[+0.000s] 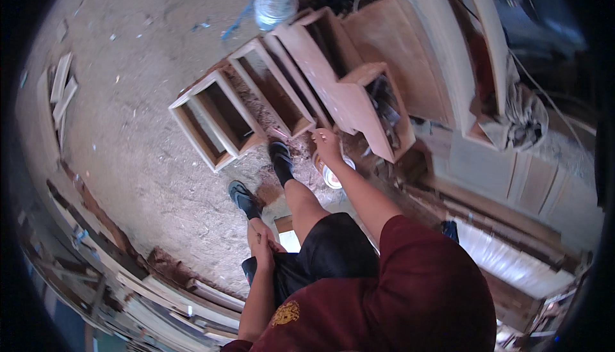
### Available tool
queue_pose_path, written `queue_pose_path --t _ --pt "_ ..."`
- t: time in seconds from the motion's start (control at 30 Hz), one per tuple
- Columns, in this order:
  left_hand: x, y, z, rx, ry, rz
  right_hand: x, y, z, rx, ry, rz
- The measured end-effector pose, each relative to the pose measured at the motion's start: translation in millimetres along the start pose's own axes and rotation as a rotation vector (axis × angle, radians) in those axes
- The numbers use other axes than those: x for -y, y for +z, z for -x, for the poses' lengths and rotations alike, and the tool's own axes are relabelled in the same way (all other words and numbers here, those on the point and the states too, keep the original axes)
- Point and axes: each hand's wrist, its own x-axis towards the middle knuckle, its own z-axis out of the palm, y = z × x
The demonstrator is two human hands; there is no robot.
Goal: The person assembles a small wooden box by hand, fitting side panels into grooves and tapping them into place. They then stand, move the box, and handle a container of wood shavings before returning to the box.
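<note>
My right hand reaches forward, its fingers curled closed at the near corner of an open wooden drawer box. What it holds, if anything, is too small to make out. A thin reddish stick lies just left of the fingers. Below the hand, partly covered by my forearm, stands a can with a pale lid. My left hand rests on my left knee, fingers laid along it and nothing visible in them. A second box, a divided wooden frame, sits left of the first on the ground.
A large wooden cabinet piece stands on the right beside the boxes. Tubs sit at the far side. Wood offcuts lie at far left, and planks run along the lower left. A cloth hangs at right.
</note>
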Motion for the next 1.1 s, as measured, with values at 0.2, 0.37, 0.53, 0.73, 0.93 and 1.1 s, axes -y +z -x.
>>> queue_pose_path --t 0.2,0.37,0.53,0.73,0.93,1.1 --pt "-52.6 31.2 31.4 0.014 0.054 -0.259 -2.3 -174.0 5.7 -0.573 -0.093 0.470" --pt "-63.9 35.7 34.2 0.035 0.011 -0.317 -1.6 -235.8 -35.2 -0.245 -0.029 0.475" --pt "-77.0 54.9 43.0 0.053 0.109 -0.431 14.9 -239.1 -25.6 0.033 -0.228 0.696" --pt "-92.8 89.5 58.8 0.093 0.149 -0.456 -19.6 -223.8 -11.6 -0.259 -0.007 0.408" --pt "-98.4 104.3 58.8 0.198 0.195 -0.541 -60.8 -242.6 -61.8 -0.244 0.449 0.159" --pt "-91.1 102.5 50.0 0.127 0.169 -0.572 -70.9 -219.1 -118.0 -0.144 0.528 0.176"
